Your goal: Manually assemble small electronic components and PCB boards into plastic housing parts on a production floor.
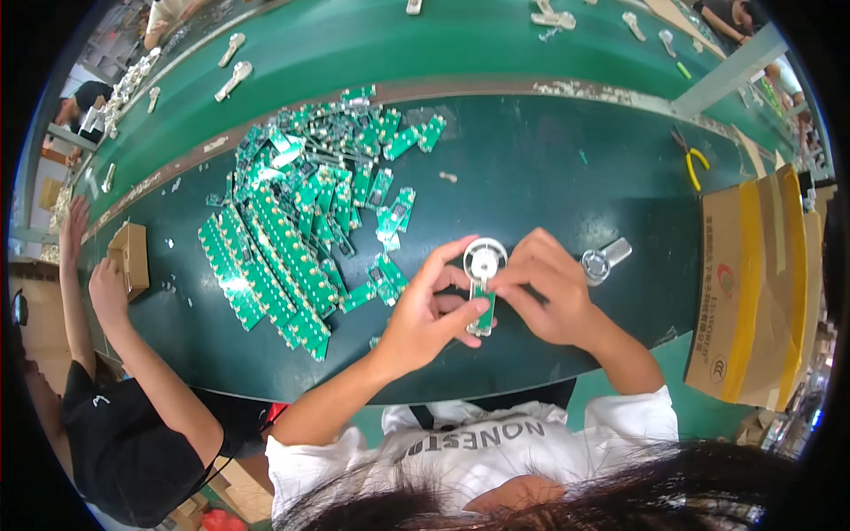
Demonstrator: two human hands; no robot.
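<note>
My left hand [425, 317] grips a white plastic housing [485, 259] with a round, ring-shaped head and a short handle. A green circuit board [482, 314] lies along the handle, with my left thumb pressed over it. From the other side, my right hand [551, 288] has its fingertips pinched together against the housing's neck; whatever they hold there is hidden. Beyond my right hand, a second housing [597, 265] with a round head and pale handle rests on the dark green table. Left of my hands spreads a large pile of green circuit boards [305, 199], some still joined in long panels.
Yellow-handled pliers [695, 164] lie at the far right, beside a taped cardboard box [753, 283]. Across the table's far edge runs a green conveyor belt [354, 53] carrying several white housings [234, 81]. At left, a co-worker's arm [164, 372] reaches toward a small open carton [133, 257].
</note>
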